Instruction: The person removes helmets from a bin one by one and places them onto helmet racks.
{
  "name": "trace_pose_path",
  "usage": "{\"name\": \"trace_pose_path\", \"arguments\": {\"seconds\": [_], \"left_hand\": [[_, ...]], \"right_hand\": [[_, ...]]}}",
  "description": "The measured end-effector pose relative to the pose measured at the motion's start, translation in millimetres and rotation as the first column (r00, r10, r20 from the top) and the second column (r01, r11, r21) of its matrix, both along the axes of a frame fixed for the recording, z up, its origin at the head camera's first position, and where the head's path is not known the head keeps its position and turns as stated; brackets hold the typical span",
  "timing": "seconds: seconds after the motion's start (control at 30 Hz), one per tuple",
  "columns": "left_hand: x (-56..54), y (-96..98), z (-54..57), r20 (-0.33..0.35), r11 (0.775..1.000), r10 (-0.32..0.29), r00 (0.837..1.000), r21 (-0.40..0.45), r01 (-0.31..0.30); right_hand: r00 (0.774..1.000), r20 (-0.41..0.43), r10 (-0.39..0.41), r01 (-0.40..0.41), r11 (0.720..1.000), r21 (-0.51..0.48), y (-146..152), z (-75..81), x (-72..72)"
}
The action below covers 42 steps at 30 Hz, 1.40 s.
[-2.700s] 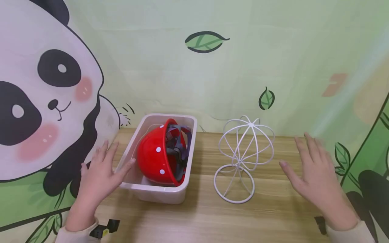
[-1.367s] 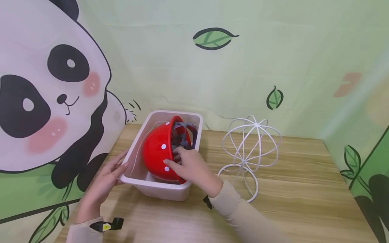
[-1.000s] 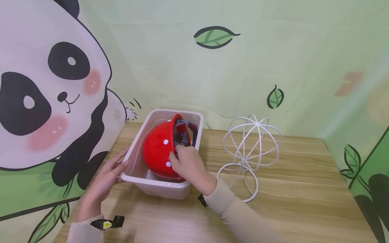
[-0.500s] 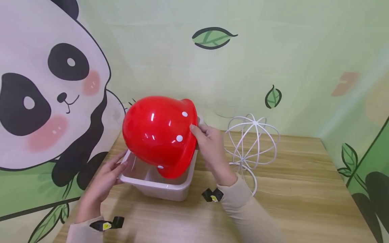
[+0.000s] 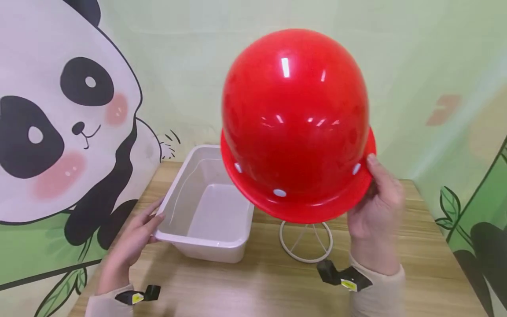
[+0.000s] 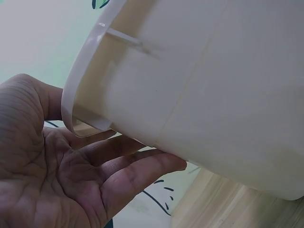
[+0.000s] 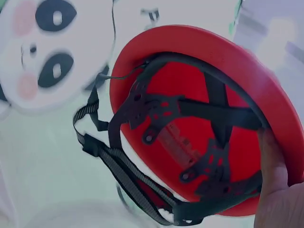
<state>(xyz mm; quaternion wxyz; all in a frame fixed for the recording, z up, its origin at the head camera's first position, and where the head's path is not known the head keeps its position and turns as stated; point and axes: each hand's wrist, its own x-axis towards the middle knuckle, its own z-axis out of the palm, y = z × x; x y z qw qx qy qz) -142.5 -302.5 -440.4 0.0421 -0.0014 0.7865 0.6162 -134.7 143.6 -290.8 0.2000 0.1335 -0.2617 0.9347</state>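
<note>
My right hand (image 5: 376, 202) grips a red hard hat (image 5: 295, 123) by its brim, thumb on the outer face. The hat hangs in the air, crown up and brim toward me. From the right wrist view its inside shows, with a dark harness (image 7: 218, 114) and a loose chin strap (image 7: 130, 183); fingers (image 7: 272, 164) reach in past the brim. On the left, my left hand (image 5: 136, 231) holds the near-left rim of a white plastic bin (image 5: 210, 252), thumb over the edge and fingers against its outer wall in the left wrist view. Nothing lies in the visible part of the bin.
A white wire stand (image 5: 309, 261) is behind the hat; just its ring base shows below the brim. The wood-grain table (image 5: 277, 290) meets a green cloth backdrop (image 5: 186, 88) with a printed panda at the left.
My right hand has taken the hard hat by the brim, lifted it out of the bin, then moved it right and turned it crown up. The left hand came to the bin's rim and stayed.
</note>
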Motion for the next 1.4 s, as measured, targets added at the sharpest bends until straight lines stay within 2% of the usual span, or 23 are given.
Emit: {"name": "trace_pose_path", "arguments": {"seconds": [0.1,0.27,0.37,0.5,0.63,0.77,0.87,0.93,1.0,1.1,1.4], "left_hand": [[1.9,-1.2,-1.8,-0.003,1.000,0.001,1.000,-0.002,-0.001],[2.9,-3.1,-5.0,-0.001,1.000,0.004,1.000,-0.008,-0.004],[1.3,-1.6,-5.5,-0.001,1.000,-0.002,1.000,-0.009,0.002],[0.7,0.2,-4.0,-0.001,1.000,0.000,1.000,0.000,0.000],[2.1,1.5,-3.1,0.008,1.000,0.008,1.000,0.008,-0.008],[2.9,2.2,-2.7,0.015,1.000,0.005,1.000,0.011,-0.005],[2.8,2.8,-1.2,0.016,1.000,0.006,1.000,0.011,-0.006],[2.6,3.1,-0.2,0.017,1.000,0.008,1.000,0.011,-0.008],[2.3,3.0,0.0,0.016,1.000,0.011,1.000,0.007,-0.011],[1.7,2.1,-0.7,0.013,1.000,0.011,1.000,-0.001,-0.011],[2.5,1.5,-3.0,0.018,1.000,0.012,1.000,0.004,-0.012]], "right_hand": [[0.999,-0.006,-0.054,0.053,0.995,-0.082,24,-15.4,8.4],[0.999,0.017,0.032,-0.029,0.992,-0.125,47,-49.8,18.3],[1.000,0.023,0.012,-0.010,0.995,-0.103,53,-68.7,22.0],[0.998,0.032,-0.055,0.058,0.995,-0.085,54,-85.3,21.7],[0.998,0.047,-0.038,0.044,0.992,-0.118,53,-96.6,17.6],[0.988,0.124,-0.097,0.102,0.994,-0.033,52,-109.5,17.0],[0.970,0.179,-0.161,0.147,0.985,0.091,51,-119.2,18.2],[0.969,0.186,-0.166,0.150,0.984,0.097,50,-124.3,18.4],[0.963,0.186,-0.194,0.167,0.974,0.150,50,-128.3,18.4],[0.960,0.193,-0.204,0.175,0.972,0.155,49,-131.9,17.8],[0.918,0.276,-0.283,0.190,0.928,0.320,55,-136.4,24.1]]}}
